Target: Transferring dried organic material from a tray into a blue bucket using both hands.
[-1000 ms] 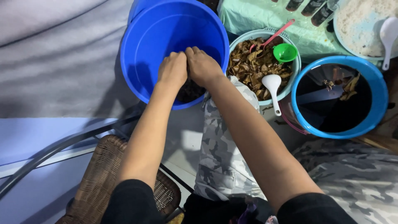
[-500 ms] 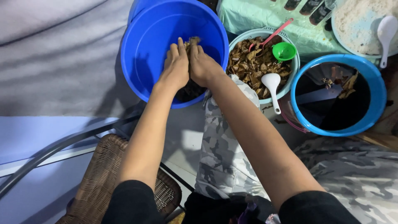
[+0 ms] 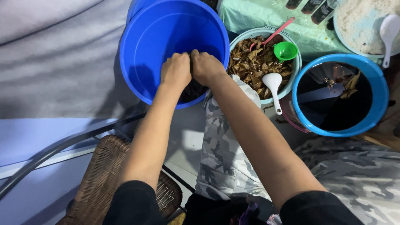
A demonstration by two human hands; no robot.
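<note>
Both fists, the left hand point(image 3: 176, 70) and right hand point(image 3: 206, 66), press together, clenched around a dark wet clump point(image 3: 192, 88) inside the big blue plastic bucket point(image 3: 143, 50). Just right stands a pale bowl of brown dried leaves point(image 3: 254, 62) with a white ladle point(image 3: 273, 82) and green funnel point(image 3: 285, 51); beyond it, a blue tub of dark liquid point(image 3: 377, 112).

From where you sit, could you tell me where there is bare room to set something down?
Left of the big blue bucket, the grey cloth lies bare. Between your knees, the pale floor shows a small gap. To the right it is crowded: the bowl of dry leaves, the dark-liquid bucket and the plate of white grains stand close together.
</note>
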